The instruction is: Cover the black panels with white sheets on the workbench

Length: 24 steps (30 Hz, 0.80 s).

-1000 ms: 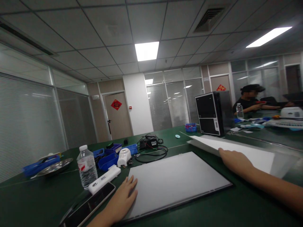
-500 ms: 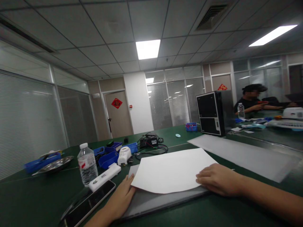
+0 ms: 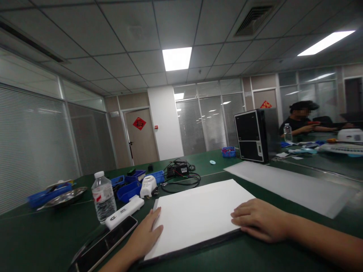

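Head: hands (image 3: 147, 232) (image 3: 259, 220) on sheet (image 3: 198, 215), 福 door sign (image 3: 139, 123)

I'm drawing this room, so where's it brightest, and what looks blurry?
Head view: the ceiling lights glare brightest, washed white; head view: far-right things, like the white device, look soft, while the white sheet has crisper edges.

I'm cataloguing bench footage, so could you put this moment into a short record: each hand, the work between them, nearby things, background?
Left hand: resting at the left edge of the white sheet
Right hand: fingers on the sheet's right edge
Under the sheet: flat panel, dark near edge showing
Right of it: translucent sheet, lying on the green table
Left of it: phone, water bottle
Behind: black computer tower, upright
Background: seated person, far right
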Tool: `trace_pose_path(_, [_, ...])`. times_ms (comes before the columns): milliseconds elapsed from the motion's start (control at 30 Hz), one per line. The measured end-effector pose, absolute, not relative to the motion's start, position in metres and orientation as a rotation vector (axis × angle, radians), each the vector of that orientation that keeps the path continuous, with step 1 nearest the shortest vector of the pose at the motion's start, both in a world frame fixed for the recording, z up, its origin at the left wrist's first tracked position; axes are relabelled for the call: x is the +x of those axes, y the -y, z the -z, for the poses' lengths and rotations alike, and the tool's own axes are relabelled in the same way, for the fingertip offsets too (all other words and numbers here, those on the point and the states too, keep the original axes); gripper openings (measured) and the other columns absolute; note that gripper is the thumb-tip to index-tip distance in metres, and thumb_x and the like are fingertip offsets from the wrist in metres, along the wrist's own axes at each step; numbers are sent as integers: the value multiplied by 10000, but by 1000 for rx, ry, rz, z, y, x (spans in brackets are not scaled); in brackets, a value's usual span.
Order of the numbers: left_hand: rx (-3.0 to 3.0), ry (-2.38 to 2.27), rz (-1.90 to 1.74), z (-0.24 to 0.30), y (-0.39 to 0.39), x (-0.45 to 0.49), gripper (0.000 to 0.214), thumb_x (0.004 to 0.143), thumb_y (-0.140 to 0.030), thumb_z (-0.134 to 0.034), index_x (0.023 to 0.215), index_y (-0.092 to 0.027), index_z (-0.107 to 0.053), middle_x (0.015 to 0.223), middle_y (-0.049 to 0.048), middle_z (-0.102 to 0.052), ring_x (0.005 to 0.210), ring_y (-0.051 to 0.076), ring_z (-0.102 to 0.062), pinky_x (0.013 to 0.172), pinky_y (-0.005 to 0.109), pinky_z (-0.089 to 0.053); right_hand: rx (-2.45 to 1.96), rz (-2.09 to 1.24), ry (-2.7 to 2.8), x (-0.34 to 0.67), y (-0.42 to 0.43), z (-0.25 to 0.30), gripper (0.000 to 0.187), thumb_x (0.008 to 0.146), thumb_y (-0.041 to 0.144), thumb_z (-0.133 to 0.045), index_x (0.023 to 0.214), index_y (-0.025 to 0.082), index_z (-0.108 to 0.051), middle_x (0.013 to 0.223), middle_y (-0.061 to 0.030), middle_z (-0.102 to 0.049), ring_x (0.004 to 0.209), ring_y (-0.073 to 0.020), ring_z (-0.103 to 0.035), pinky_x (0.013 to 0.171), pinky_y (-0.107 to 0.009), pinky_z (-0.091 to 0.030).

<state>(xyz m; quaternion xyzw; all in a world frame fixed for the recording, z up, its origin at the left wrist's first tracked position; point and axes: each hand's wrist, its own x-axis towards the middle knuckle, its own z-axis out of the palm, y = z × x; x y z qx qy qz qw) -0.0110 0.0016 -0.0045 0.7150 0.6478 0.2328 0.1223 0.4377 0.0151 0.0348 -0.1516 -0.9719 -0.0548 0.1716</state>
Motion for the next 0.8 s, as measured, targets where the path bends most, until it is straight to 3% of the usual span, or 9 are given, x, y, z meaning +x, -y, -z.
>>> trace_pose_path(267, [2126,-1851,-619,4,-1,-13,705,758,-187,-470,1462,-152,-469,1581,35,-351,1499,259,-178,1232,459,-144,-542,-28,2768,446,-23,-35,400,962,316,-480,1346,272,-583,1317,-65,-625,1225,-202,-566,1035,-380,-459])
trace_pose_path(467, [2208,-1851,-572,2,5,-9,592,864,-301,-473,1433,-144,-510,1588,78,-340,1497,305,-193,1227,507,-156,-1128,455,2436,517,-94,-7,401,968,359,-423,1307,278,-621,1384,-82,-572,1293,-264,-504,1108,-498,-365])
trace_pose_path(567, [2230,-1859,-555,0,8,-6,577,893,-341,-465,1435,-148,-508,1587,83,-349,1496,309,-202,1225,511,-165,-1612,663,2136,567,-127,16,573,882,432,-525,1394,174,-541,1501,-184,-419,1368,-372,-396,1100,-576,-323])
trace_pose_path(667, [2239,-1863,-547,-2,10,-4,567,908,-351,-449,1438,-154,-505,1584,83,-355,1494,315,-207,1221,523,-176,-2079,402,1908,607,-144,35,659,886,593,-442,1294,105,-613,1363,-273,-527,1245,-452,-498,941,-630,-421])
trace_pose_path(800, [2238,-1866,-553,-2,9,-5,562,904,-361,-466,1433,-177,-514,1579,69,-365,1490,314,-218,1218,525,-186,-2098,198,2001,622,-148,40,549,933,529,-334,1059,141,-702,1060,-210,-679,951,-361,-660,791,-520,-485])
